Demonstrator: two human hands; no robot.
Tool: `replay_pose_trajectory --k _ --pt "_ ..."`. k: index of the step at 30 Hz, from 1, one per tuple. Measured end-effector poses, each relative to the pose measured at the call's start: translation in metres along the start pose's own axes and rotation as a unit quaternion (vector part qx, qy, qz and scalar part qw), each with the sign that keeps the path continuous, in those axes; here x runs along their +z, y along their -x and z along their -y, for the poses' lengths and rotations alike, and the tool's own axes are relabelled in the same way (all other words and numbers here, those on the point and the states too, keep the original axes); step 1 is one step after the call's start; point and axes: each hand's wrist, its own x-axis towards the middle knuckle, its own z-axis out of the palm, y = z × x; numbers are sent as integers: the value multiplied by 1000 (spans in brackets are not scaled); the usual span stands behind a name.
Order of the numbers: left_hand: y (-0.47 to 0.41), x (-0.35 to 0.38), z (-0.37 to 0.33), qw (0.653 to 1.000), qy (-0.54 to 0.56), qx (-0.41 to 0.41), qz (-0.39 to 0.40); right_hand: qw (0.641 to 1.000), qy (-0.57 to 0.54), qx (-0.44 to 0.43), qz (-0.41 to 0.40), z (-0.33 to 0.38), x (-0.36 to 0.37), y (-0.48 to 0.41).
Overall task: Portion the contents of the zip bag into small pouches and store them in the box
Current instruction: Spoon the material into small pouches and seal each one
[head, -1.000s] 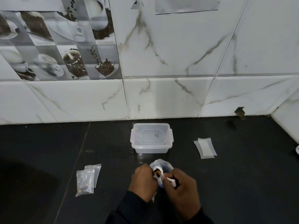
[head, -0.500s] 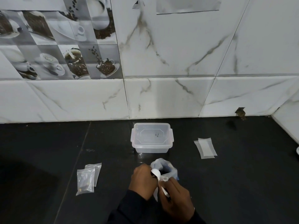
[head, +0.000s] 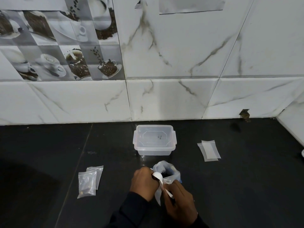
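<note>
My left hand (head: 144,183) grips a small clear pouch (head: 158,195) whose lower end hangs below the fist. My right hand (head: 179,201) holds a white plastic spoon (head: 158,176), its bowl tipped at the pouch's mouth beside my left fingers. Just behind the spoon stands the open zip bag (head: 167,170) with dark contents inside. The clear plastic box (head: 154,140) with its lid on sits further back near the wall. Two small pouches (head: 88,181) lie to the left, the front one with a few brown bits at the bottom.
Flat empty pouches (head: 209,150) lie to the right on the black counter (head: 49,153). The tiled marble wall (head: 164,96) closes the back, and a side wall closes the right edge. A white object (head: 302,153) peeks in at the far right.
The spoon, loaded with brown bits a second ago, has tipped over at the pouch mouth. My right hand has drawn back toward me and the zip bag shows more behind the spoon.
</note>
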Motion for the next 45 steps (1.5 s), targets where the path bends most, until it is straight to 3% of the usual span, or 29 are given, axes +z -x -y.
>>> replay_pose_trajectory --k 11,29,32,35,38,40,42,45 --pt "-1 3 0 1000 -13 3 -4 997 25 34 67 -14 3 14" --pt "-2 2 0 999 -31 8 15 994 75 -32 77 -19 6 13" --pt "-1 0 -1 999 -28 19 16 993 17 75 88 -13 2 13" --pt "0 -3 3 999 -30 33 9 964 -121 235 23 0 -9 -3" --pt "0 -3 12 993 -46 106 19 942 -152 298 -21 -11 -28 -30" --pt "6 -6 9 980 -73 178 57 950 -98 297 6 -33 -39 -46" --pt "9 -5 5 968 -98 199 119 962 -1 261 86 -57 -43 -60" --pt "3 9 1 964 -107 149 192 946 69 199 248 -77 -35 -77"
